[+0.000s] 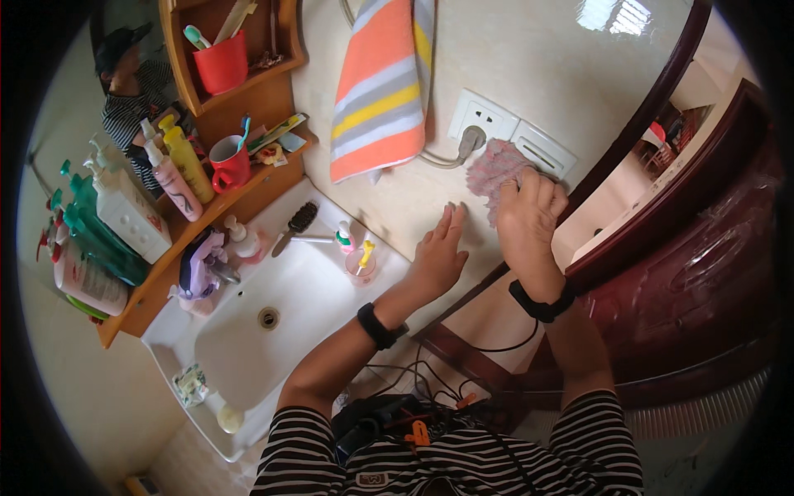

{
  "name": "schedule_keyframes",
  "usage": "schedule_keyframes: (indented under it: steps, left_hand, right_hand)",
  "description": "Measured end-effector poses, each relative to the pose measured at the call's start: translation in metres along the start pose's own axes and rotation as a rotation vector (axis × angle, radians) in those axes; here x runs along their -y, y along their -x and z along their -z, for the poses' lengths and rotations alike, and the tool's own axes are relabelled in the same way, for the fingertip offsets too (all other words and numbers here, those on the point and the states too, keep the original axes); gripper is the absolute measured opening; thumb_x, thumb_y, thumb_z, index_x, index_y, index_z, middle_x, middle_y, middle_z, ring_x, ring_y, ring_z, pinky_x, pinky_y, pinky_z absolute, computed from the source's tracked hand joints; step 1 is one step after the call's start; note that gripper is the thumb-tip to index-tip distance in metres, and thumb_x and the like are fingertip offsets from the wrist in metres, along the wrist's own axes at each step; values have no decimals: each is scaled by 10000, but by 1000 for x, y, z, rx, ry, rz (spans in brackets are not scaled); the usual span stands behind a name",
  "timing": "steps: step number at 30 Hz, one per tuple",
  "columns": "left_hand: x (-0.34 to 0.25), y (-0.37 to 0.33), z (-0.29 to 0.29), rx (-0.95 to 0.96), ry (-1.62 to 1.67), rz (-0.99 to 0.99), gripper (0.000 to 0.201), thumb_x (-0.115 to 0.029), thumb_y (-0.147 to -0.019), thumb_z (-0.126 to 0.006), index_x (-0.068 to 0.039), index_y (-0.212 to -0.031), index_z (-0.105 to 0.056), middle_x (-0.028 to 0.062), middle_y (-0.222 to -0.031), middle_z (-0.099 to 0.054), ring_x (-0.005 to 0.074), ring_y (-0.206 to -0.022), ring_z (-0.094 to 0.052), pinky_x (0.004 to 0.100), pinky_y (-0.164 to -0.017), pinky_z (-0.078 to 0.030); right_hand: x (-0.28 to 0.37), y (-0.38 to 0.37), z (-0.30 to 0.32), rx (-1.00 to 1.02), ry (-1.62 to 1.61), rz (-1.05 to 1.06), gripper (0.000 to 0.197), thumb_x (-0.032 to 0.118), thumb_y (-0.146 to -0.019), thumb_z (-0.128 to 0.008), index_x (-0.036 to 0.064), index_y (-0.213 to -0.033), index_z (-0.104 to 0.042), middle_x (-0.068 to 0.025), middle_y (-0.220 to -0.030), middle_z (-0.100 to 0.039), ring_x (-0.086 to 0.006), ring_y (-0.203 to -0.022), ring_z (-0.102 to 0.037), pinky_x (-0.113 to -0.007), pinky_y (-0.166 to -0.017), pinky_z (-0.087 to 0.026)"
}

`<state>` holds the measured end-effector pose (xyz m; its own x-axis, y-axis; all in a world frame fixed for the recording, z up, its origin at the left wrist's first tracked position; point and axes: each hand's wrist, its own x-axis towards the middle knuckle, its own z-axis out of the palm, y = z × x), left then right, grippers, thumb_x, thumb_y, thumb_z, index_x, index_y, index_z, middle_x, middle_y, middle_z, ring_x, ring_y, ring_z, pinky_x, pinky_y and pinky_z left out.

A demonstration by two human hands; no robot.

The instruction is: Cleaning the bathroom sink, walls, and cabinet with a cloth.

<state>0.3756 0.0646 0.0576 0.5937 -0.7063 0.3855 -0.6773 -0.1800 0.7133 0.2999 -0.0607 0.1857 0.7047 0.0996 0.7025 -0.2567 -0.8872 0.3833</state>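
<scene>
A pinkish-grey cloth (495, 169) is pinched in my right hand (531, 217), bunched against the tiled wall just below the white wall socket (488, 117). It overlaps the lower edge of the switch plate (542, 150) beside that socket. A grey plug (472, 139) sits in the socket, its cord running left behind the striped towel. My left hand (437, 258) holds nothing; its fingers are stretched out close to the wall, right of the sink. Whether the fingertips touch the wall, I cannot tell.
The white sink (273, 364) at left carries a hairbrush (298, 225), soap dispenser (242, 238) and clear cup (361, 266) on its rim. Bottles (124, 207) crowd the wooden shelf (240, 198). An orange-striped towel (379, 91) hangs above. A dark red door (695, 273) stands at right.
</scene>
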Motion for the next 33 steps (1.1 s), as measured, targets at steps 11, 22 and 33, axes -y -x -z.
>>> schedule_keyframes:
  steps: [11,22,33]
  left_hand:
    - [-11,-15,-15,13,-145,-42,843,-127,-889,-614,-50,-1560,-110,226,-1618,-123,441,-1441,-271,595,-1136,-244]
    - [-13,-14,-16,47,-266,7,861,-127,-892,-628,-38,-1559,-90,208,-1624,-118,476,-1436,-253,666,-1116,-206]
    - [-17,-19,-18,43,-308,-16,851,-119,-887,-629,-30,-1556,-111,206,-1617,-152,485,-1441,-228,655,-1123,-204]
  right_hand:
    - [-27,40,-1,-158,67,7,86,87,-790,-611,70,-875,-617,-92,-1074,-575,-278,-1013,-506,-472,-912,-342]
    - [-17,31,6,-99,15,-31,115,86,-763,-622,62,-876,-609,-107,-1108,-569,-286,-1012,-510,-494,-928,-339]
    - [-7,7,-9,-65,-47,-135,157,35,-748,-644,40,-902,-614,-170,-1153,-535,-356,-1079,-480,-522,-946,-348]
